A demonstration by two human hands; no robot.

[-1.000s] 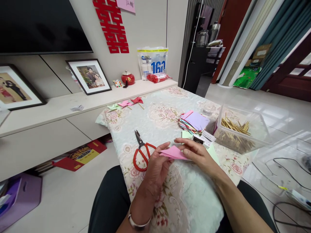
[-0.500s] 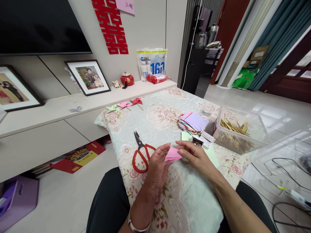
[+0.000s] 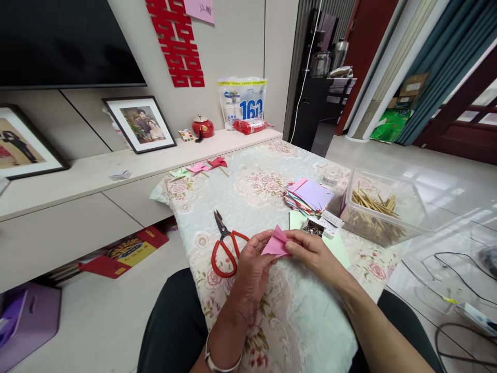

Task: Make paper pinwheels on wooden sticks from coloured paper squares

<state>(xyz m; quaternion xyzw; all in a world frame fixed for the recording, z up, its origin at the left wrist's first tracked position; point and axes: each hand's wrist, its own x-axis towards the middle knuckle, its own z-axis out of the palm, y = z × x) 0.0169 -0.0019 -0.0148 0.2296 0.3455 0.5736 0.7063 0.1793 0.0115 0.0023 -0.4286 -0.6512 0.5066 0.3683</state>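
Observation:
A small folded pink paper point(image 3: 276, 242) sits between my two hands above the flowered tablecloth point(image 3: 256, 186). My left hand point(image 3: 252, 267) pinches its left edge with thumb and fingers. My right hand point(image 3: 314, 252) pinches its right side, fingers closed on the fold. The paper stands up in a pointed, triangular shape. Red-handled scissors point(image 3: 225, 243) lie on the cloth just left of my left hand.
A stack of coloured paper squares point(image 3: 310, 196) lies beyond my hands, with a clear box of wooden sticks point(image 3: 378, 210) to its right. Three finished paper pinwheels point(image 3: 200, 168) rest at the table's far left corner. Cables point(image 3: 458, 290) trail on the floor at right.
The pink paper has been folded smaller, from a flat wide piece to a compact upright point. Both hands have drawn closer together around it.

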